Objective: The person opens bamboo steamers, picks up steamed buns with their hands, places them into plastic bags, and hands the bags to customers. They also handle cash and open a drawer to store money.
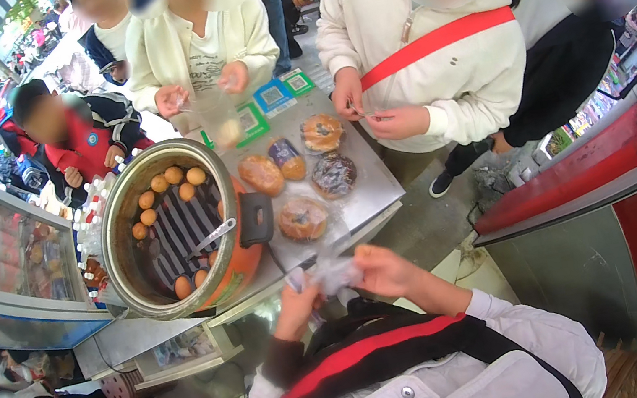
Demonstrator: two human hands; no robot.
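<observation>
In front of my chest, my left hand [296, 310] and my right hand [387, 271] both grip a crumpled clear plastic bag [333, 272]. Pale strips of plastic stick out beside the left fingers. Just beyond the bag, a metal-topped table [363, 216] bears wrapped bread: a round bun [303, 218], a dark bun [334, 174], a bun with a dark centre [322, 133], an oval loaf [261, 176] and a loaf with a purple label [287, 158]. To the left stands an orange electric pot [227, 279] with brown eggs [173, 174] in dark liquid; a slotted spoon [215, 236] leans inside.
Across the table, a person [202, 47] holds a clear bag with a pale round item [230, 132]. Another person [427, 52] fingers something small. Printed code cards [274, 97] lie at the far edge. Bottles [96, 206] and a glass-fronted cabinet [23, 244] stand left; a drawer [183, 354] juts out below.
</observation>
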